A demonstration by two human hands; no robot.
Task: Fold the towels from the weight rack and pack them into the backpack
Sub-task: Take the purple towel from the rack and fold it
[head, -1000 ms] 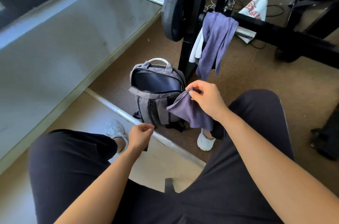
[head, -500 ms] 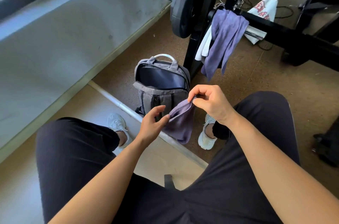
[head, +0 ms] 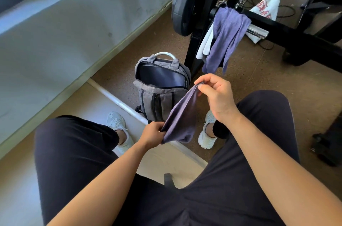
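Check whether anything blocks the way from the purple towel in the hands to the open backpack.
Nothing visible does. The purple towel is stretched between the left hand and right hand, just in front of the backpack. The backpack's main compartment is unzipped and gaping upward, and nothing covers its mouth.

Both hands hold a purple towel stretched between them: right hand pinches its upper corner, left hand grips the lower end. Behind it, an open backpack stands on the floor. Another towel hangs over the rack.
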